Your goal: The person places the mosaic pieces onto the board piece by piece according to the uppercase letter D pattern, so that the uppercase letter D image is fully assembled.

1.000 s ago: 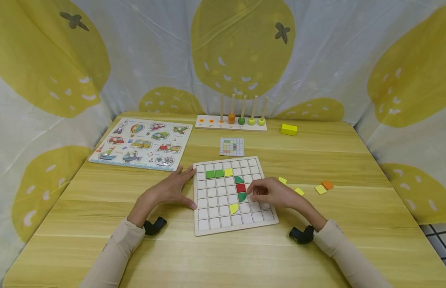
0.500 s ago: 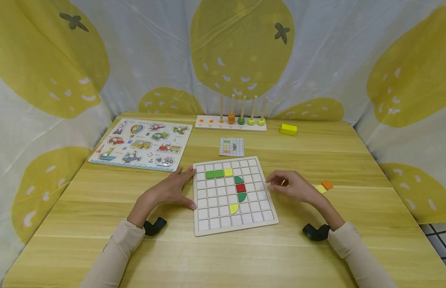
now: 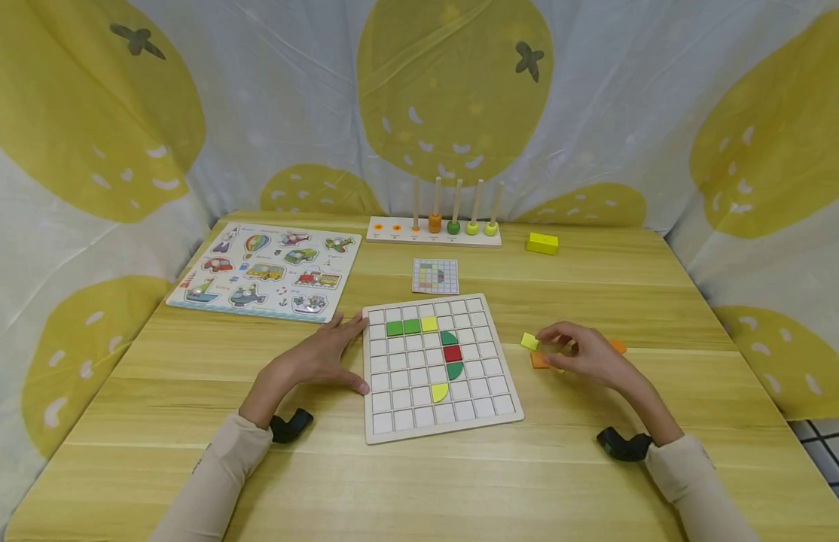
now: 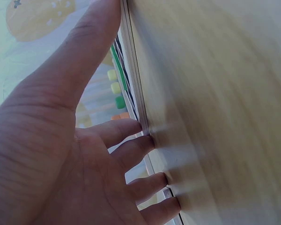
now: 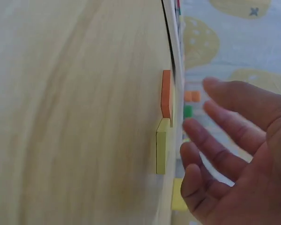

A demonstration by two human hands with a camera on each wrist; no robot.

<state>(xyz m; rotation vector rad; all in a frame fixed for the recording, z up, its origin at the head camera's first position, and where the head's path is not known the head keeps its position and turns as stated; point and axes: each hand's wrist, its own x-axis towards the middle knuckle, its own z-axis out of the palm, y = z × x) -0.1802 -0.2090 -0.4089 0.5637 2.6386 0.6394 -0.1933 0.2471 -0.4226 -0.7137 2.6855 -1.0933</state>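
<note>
A white grid board (image 3: 406,420) lies on the table with colored tiles on it: two green squares (image 3: 402,327), a yellow square (image 3: 429,324), a red square (image 3: 452,353) between green rounded pieces (image 3: 455,370), and a yellow quarter-round (image 3: 440,392). My left hand (image 3: 314,360) rests spread along the board's left edge, thumb and fingertips touching it. Right of the board, my right hand (image 3: 585,355) is over loose tiles, fingers apart and loosely bent, holding nothing. Beside its fingertips lie a yellow tile (image 3: 529,341) and an orange tile (image 3: 540,360); the hand partly hides others.
A small pattern card (image 3: 435,276) lies behind the board. Farther back stand a peg rack (image 3: 433,233) with colored beads and a yellow block (image 3: 542,243). At the left is a picture puzzle (image 3: 266,271) of vehicles. Another orange tile (image 3: 617,345) shows past my right hand.
My right hand has moved from over the board rightward to the loose tiles, uncovering the board's right side. My left hand and the tiles on the board have stayed put.
</note>
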